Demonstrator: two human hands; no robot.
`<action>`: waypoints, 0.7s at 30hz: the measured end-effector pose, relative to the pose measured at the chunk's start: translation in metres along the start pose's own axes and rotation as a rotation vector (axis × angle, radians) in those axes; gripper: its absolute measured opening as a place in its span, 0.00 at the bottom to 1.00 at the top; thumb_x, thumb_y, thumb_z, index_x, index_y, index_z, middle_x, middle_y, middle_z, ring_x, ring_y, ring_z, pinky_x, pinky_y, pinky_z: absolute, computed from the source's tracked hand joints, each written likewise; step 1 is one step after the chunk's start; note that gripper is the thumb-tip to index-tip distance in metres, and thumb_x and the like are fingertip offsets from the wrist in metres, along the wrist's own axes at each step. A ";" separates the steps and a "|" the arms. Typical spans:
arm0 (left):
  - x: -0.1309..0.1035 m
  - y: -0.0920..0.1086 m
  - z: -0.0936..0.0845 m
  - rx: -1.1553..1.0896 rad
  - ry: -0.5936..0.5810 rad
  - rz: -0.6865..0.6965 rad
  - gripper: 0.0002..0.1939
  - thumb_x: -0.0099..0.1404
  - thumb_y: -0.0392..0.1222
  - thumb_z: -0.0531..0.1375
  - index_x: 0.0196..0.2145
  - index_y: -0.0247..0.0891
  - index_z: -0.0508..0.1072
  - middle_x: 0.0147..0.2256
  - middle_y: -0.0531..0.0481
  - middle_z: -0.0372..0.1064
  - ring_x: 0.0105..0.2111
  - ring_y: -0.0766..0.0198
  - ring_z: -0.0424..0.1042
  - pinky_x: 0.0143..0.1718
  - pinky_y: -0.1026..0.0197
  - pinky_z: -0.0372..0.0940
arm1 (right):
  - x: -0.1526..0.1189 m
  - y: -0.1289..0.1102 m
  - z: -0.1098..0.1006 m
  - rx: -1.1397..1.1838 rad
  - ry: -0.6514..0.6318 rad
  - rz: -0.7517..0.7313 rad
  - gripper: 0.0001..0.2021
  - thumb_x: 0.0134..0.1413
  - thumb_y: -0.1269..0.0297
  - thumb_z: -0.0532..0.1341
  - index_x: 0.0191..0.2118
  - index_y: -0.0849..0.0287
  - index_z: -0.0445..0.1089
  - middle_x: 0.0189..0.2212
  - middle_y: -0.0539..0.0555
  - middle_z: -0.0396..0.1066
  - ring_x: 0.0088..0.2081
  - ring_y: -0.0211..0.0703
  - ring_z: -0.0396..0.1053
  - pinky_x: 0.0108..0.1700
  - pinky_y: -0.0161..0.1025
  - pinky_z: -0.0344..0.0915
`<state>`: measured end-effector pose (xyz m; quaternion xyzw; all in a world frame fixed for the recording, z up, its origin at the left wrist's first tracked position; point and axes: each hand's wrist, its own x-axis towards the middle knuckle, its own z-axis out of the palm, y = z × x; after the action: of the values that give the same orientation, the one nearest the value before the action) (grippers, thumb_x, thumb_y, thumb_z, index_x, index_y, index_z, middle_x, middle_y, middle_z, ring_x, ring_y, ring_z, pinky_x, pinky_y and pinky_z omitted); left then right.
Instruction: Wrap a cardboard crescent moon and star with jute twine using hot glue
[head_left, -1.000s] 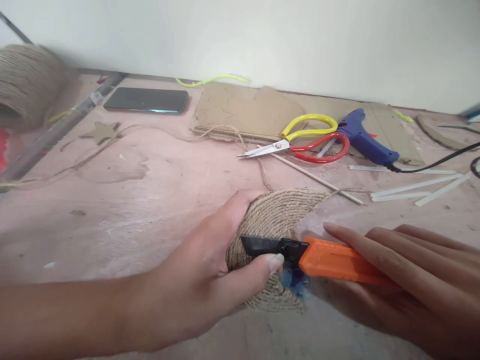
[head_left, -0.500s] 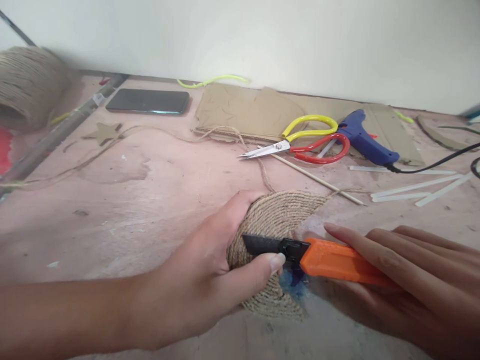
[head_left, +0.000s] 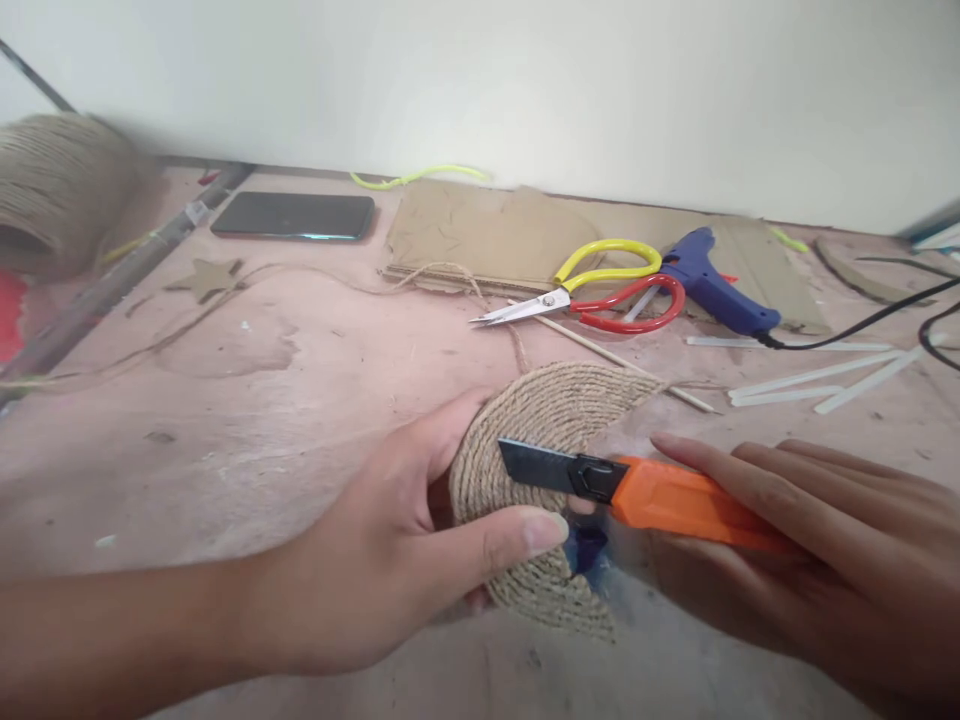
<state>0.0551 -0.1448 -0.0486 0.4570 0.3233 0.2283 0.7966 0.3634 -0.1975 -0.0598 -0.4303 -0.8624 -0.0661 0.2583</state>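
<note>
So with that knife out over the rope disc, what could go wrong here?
1. The cutter's bare blade lies close above the left hand, whose thumb presses the coiled rope disc; a slip could cut it.
2. The right hand holds the orange cutter with fingers fairly flat, so it might twist.
3. The blade could nick the rope coils.

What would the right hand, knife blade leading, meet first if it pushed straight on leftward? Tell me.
The right hand points the orange utility knife left across the coiled twine disc. Straight on, the blade would probably meet the left hand gripping the disc's edge; depth is unclear.
</note>
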 end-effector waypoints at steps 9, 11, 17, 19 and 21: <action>0.004 0.000 0.002 0.105 0.028 0.017 0.09 0.74 0.45 0.72 0.47 0.39 0.83 0.35 0.52 0.78 0.26 0.71 0.71 0.26 0.73 0.73 | -0.008 0.003 0.008 0.032 0.014 0.019 0.28 0.66 0.61 0.73 0.69 0.57 0.73 0.41 0.55 0.87 0.34 0.49 0.83 0.34 0.45 0.77; 0.003 0.000 0.002 0.170 0.031 0.012 0.10 0.77 0.48 0.69 0.47 0.39 0.85 0.36 0.51 0.79 0.26 0.71 0.70 0.26 0.73 0.72 | -0.006 0.002 0.010 0.032 0.013 -0.018 0.27 0.66 0.61 0.73 0.67 0.60 0.74 0.43 0.57 0.87 0.34 0.48 0.84 0.35 0.44 0.77; 0.004 0.001 -0.004 0.160 0.008 0.008 0.11 0.76 0.49 0.71 0.44 0.39 0.85 0.30 0.52 0.77 0.23 0.72 0.70 0.24 0.74 0.68 | 0.001 -0.002 0.013 0.040 -0.003 -0.015 0.23 0.69 0.63 0.70 0.66 0.62 0.73 0.40 0.56 0.86 0.31 0.44 0.81 0.33 0.42 0.75; 0.005 0.002 -0.005 0.100 0.004 0.019 0.11 0.75 0.49 0.72 0.43 0.38 0.85 0.28 0.52 0.77 0.22 0.71 0.71 0.23 0.74 0.68 | -0.001 -0.004 0.013 0.023 -0.006 0.001 0.27 0.66 0.64 0.72 0.68 0.62 0.73 0.42 0.57 0.86 0.34 0.46 0.83 0.37 0.43 0.77; 0.005 0.002 -0.004 0.046 0.009 0.038 0.11 0.74 0.48 0.73 0.41 0.38 0.85 0.28 0.52 0.77 0.22 0.71 0.71 0.22 0.73 0.69 | -0.003 -0.005 0.013 0.007 -0.003 0.020 0.31 0.64 0.62 0.74 0.70 0.60 0.72 0.44 0.57 0.86 0.36 0.47 0.83 0.38 0.44 0.78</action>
<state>0.0553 -0.1380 -0.0499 0.4800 0.3235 0.2381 0.7799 0.3557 -0.1988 -0.0716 -0.4380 -0.8588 -0.0598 0.2591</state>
